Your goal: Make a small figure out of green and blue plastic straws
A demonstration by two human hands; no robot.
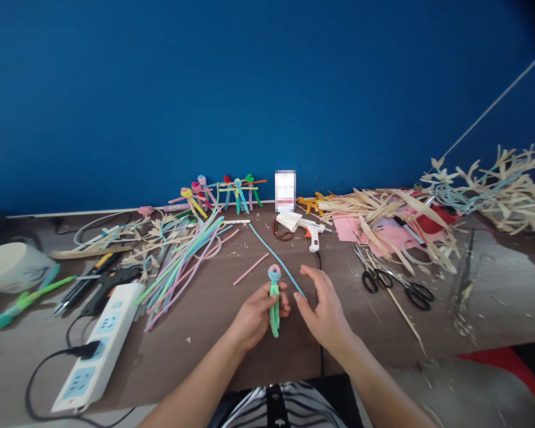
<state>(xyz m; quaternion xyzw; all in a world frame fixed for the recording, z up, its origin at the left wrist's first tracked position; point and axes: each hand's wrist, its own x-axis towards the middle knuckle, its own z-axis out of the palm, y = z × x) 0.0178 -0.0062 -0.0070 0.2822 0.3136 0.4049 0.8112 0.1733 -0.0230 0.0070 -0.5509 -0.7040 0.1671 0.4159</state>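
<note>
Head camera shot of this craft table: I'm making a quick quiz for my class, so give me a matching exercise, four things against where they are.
Things:
1. green pipe-cleaner figure
2. white glue gun
3. black-handled scissors
4. white power strip

Places:
A. on the table, right of the right hand
B. near the table's left front edge, with a black plug in it
C. held upright in the left hand
D. beyond the hands, toward the blue wall

Pairs: 1-C, 2-D, 3-A, 4-B
</note>
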